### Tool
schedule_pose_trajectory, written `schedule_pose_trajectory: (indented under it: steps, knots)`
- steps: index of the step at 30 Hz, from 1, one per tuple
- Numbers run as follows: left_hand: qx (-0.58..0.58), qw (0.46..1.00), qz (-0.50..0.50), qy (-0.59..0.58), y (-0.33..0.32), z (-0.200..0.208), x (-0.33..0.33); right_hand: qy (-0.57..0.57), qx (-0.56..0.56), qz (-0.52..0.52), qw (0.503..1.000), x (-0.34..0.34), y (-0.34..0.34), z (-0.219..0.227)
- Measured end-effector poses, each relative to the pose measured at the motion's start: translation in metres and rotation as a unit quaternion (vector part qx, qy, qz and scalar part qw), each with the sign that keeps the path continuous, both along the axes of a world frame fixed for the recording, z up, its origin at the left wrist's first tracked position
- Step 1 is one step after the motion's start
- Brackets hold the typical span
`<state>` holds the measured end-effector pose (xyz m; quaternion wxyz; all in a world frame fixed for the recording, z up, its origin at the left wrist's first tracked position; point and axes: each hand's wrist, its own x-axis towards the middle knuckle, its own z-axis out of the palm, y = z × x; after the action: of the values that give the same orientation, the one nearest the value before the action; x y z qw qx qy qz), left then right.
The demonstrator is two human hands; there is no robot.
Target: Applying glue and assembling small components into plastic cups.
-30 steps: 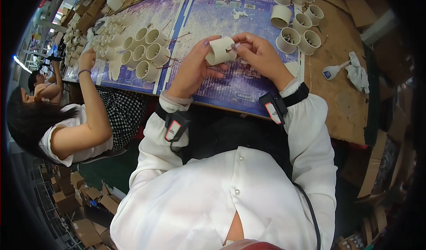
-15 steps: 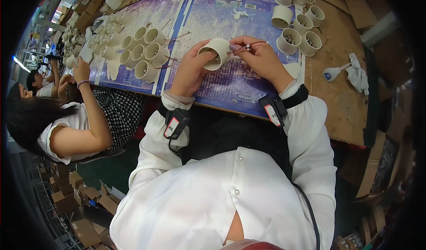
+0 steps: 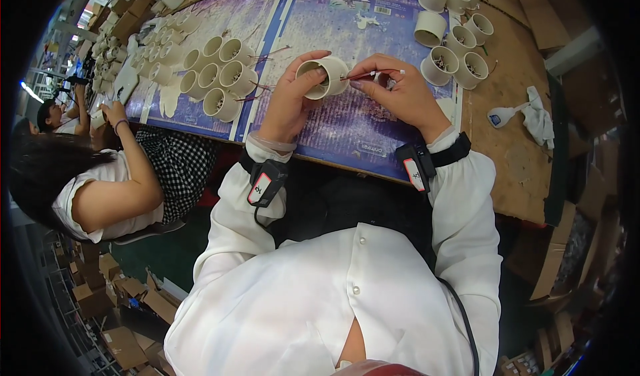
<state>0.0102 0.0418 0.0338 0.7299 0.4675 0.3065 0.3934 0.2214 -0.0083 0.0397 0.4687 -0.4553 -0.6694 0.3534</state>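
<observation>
My left hand (image 3: 291, 101) is closed round a white flanged cup-shaped housing (image 3: 335, 76), the thumb hooked inside its open mouth. That mouth faces left and toward me, and the flanged end points right. At the flanged end, thin dark-red wires (image 3: 363, 76) with small white connectors come out. The fingers of my right hand (image 3: 398, 91) pinch these wires just right of the housing. Both hands are above the blue-and-purple printed sheet on the table. What lies inside the housing is mostly hidden by my thumb.
Several similar housings with wires (image 3: 221, 104) stand left of my hands. More housings (image 3: 439, 65) holding small parts stand at the right. A white squeeze bottle (image 3: 501, 115) and a crumpled cloth (image 3: 536, 117) lie on the brown board. At the left, a co-worker (image 3: 113, 196) sits beside the table.
My right hand has moved slightly right, away from the housing, still pinching the wires. The housing in my left hand has shifted a little. The co-worker's hands have lowered.
</observation>
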Motion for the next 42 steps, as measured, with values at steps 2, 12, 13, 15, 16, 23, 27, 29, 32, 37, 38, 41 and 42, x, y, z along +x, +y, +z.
schedule_pose_trajectory:
  steps: [2, 12, 13, 15, 16, 23, 27, 29, 32, 37, 38, 41, 42]
  knots:
    - [-0.003, 1.0, 0.001, 0.001, 0.0, 0.0, 0.0, 0.008, -0.003, 0.003, 1.0, -0.001, 0.0, 0.0]
    - [-0.022, 0.998, -0.038, -0.033, 0.009, -0.007, -0.011, -0.052, -0.044, -0.071, 0.995, -0.002, 0.001, -0.003]
    - [-0.027, 0.998, -0.046, -0.039, 0.009, -0.005, -0.011, -0.042, -0.045, -0.074, 0.995, -0.001, 0.002, -0.004]
    - [-0.016, 0.999, -0.03, -0.029, 0.005, -0.005, -0.006, -0.044, -0.01, -0.082, 0.996, 0.003, 0.004, -0.009]
    - [-0.005, 1.0, -0.013, -0.02, 0.001, -0.004, -0.003, -0.046, 0.025, -0.09, 0.995, 0.006, 0.005, -0.012]
    - [0.06, 0.996, 0.05, 0.03, -0.003, -0.012, 0.001, -0.049, 0.179, -0.121, 0.975, 0.01, -0.013, 0.022]
    - [0.072, 0.994, 0.062, 0.051, -0.005, -0.012, 0.007, -0.125, 0.147, -0.08, 0.978, -0.002, -0.015, 0.015]
    - [0.083, 0.993, 0.063, 0.058, -0.005, -0.012, 0.008, -0.19, 0.163, -0.059, 0.966, -0.01, -0.011, 0.004]
    - [0.077, 0.993, 0.064, 0.061, -0.004, -0.012, 0.007, -0.206, 0.182, -0.061, 0.96, -0.011, -0.005, -0.004]
    - [0.071, 0.993, 0.062, 0.069, -0.005, -0.009, 0.007, -0.23, 0.233, -0.066, 0.943, -0.008, 0.001, -0.012]
    - [0.07, 0.993, 0.062, 0.069, -0.005, -0.009, 0.007, -0.23, 0.233, -0.065, 0.943, -0.008, 0.0, -0.012]
    - [0.068, 0.994, 0.062, 0.061, -0.004, -0.011, 0.008, -0.254, 0.229, -0.083, 0.936, -0.01, -0.002, -0.01]
    - [0.068, 0.994, 0.062, 0.06, -0.004, -0.012, 0.008, -0.254, 0.229, -0.083, 0.936, -0.011, -0.002, -0.009]
